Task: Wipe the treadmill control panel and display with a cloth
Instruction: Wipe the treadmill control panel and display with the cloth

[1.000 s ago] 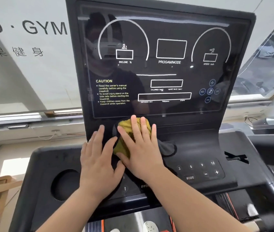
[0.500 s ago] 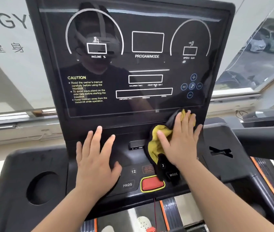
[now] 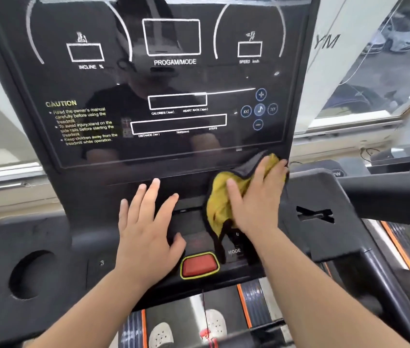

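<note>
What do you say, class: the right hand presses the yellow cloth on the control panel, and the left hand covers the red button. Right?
Not quite. The head view shows the left hand lying flat on the control panel beside the red button, which is uncovered. The right hand does press the yellow cloth there.

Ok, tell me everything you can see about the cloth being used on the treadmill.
The cloth is yellow on one face and dark grey on the other, soft and fleecy-looking, bunched into loose folds. It lies on the sloped control panel just below the lower right corner of the display, its grey top flap reaching the frame there and a dark tail trailing down beside the MODE label. The right hand presses flat on it with straight fingers, covering its right half.
</note>
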The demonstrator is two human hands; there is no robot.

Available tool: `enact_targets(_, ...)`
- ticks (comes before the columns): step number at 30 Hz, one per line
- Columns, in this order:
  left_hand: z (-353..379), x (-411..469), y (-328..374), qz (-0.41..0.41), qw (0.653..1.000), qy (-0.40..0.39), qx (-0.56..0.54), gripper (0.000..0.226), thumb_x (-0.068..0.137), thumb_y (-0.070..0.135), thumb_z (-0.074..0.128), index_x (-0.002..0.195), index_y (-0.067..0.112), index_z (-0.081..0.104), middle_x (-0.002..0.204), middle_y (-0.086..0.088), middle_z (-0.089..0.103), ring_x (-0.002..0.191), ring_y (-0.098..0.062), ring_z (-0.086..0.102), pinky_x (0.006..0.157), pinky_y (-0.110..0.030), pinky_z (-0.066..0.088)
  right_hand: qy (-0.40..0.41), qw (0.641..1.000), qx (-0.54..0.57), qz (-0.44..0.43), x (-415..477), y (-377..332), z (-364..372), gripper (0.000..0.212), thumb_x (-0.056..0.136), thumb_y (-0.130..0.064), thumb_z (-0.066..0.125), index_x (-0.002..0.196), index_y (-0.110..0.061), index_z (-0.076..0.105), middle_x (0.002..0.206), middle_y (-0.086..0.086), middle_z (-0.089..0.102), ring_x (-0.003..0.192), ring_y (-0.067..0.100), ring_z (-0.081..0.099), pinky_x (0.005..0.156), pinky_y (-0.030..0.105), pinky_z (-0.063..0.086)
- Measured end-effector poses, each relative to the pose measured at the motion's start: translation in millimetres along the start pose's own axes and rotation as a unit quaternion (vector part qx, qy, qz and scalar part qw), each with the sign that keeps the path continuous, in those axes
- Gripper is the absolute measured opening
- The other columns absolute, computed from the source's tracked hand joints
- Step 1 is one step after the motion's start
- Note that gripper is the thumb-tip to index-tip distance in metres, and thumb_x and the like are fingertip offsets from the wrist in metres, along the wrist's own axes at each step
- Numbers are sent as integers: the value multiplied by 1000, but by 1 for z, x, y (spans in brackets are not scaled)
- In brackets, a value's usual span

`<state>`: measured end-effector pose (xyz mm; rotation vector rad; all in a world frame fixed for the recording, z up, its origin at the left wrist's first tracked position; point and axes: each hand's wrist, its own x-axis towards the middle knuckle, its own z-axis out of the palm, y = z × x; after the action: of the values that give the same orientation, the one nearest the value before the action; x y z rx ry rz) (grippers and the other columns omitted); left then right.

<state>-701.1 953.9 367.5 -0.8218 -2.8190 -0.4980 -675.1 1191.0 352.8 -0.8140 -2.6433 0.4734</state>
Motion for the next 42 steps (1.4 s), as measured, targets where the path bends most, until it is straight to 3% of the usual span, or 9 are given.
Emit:
enact_targets(11,24,9,62,49,998,-7,-25,63,72,33,63,133,21,57,154,-10,44,141,-35,40,114,-55,30,-145,980,-103,-92,-27,67,-16,101,91,-79,19,164,-10,9,170,20,-7,158,38,-4,127,57,9)
enact_targets(14,28,13,79,84,995,-12,-48,52,78,43,59,124,18,63,129,-2,62,115,-30,57,95,-44,44,-101,989,-42,-97,-22,70,-27,82,93,-72,32,152,-16,46,165,19,29,150,37,28,121,53,28)
enact_targets(18,40,28,100,115,991,-72,-11,45,79,50,58,111,20,68,112,1,65,95,-28,57,80,-43,50,-1,974,-75,-216,-14,86,-35,34,87,-44,64,109,-20,73,105,2,69,102,33,61,84,45,47)
enact_targets(21,51,33,112,179,979,-88,44,29,78,44,55,90,22,71,101,0,63,89,-28,54,72,-41,47,4,970,-113,-215,-11,90,-43,18,88,-35,66,92,-20,73,82,0,68,86,32,61,75,42,43)
enact_targets(31,41,13,119,244,963,-93,-65,6,66,24,56,62,20,56,84,4,61,80,-25,53,68,-35,33,-164,983,50,-65,30,81,-90,40,95,-28,56,59,-22,40,59,-4,47,63,21,48,53,33,30)
enact_targets(33,39,5,118,252,958,-117,-62,9,63,27,58,58,22,54,77,8,58,79,-21,54,72,-36,36,-142,987,26,-71,32,78,-88,30,99,-32,54,70,-28,57,72,-6,56,74,21,55,59,29,35)
enact_targets(35,40,0,119,242,959,-130,-73,12,65,30,60,57,22,56,76,9,58,81,-20,57,76,-37,38,-112,992,-11,-53,24,77,-80,21,102,-34,53,111,-27,70,102,1,61,98,26,57,74,33,43)
enact_targets(39,37,0,122,233,956,-125,-128,11,74,25,58,68,18,64,78,4,65,81,-23,60,72,-40,43,-37,997,32,-60,-16,66,-61,48,99,-34,55,144,-18,53,122,12,59,108,35,55,87,44,47)
enact_targets(42,31,-2,114,177,971,-76,-143,8,74,15,60,75,13,67,80,0,66,77,-28,58,72,-42,47,-152,982,-85,-75,-47,56,-40,87,93,-68,26,160,-14,26,156,21,37,140,42,36,115,53,31)
